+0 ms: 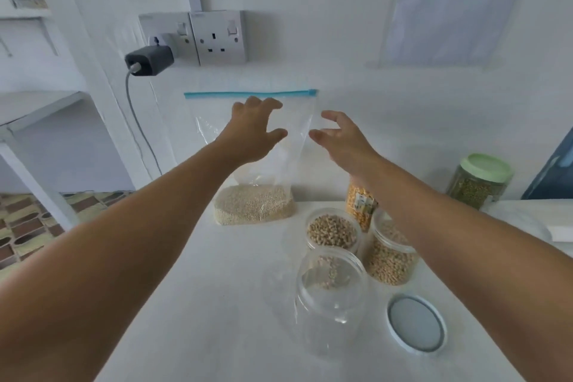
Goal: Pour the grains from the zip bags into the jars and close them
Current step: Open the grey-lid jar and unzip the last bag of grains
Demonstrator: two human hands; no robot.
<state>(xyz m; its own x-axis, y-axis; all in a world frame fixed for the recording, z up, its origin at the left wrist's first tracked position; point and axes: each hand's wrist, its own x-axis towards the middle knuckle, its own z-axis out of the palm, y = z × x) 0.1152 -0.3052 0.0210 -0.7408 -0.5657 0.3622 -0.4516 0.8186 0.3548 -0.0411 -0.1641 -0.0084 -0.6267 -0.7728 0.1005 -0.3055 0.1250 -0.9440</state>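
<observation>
Zip bag [263, 164]: clear, blue seal strip across the top, standing upright at the far edge of the white table [217, 304]; pale fine grains fill its bottom.

Left hand [254, 130]: grip spread, fingers relaxed, in front of the bag's upper part; contact cannot be told.

Right hand [344, 139]: grip spread, just beside the bag's right edge, holding nothing.

Empty jar [331, 298]: clear, open, near the table's middle.

White lid [417, 327]: flat on the table, right of the empty jar.

Two open jars [335, 232] [392, 257]: beige round grains, behind the empty jar.

Yellow-grain container [359, 205]: partly hidden by the right forearm.

Green-lidded jar [479, 183]: closed, greenish grains, far right.
</observation>
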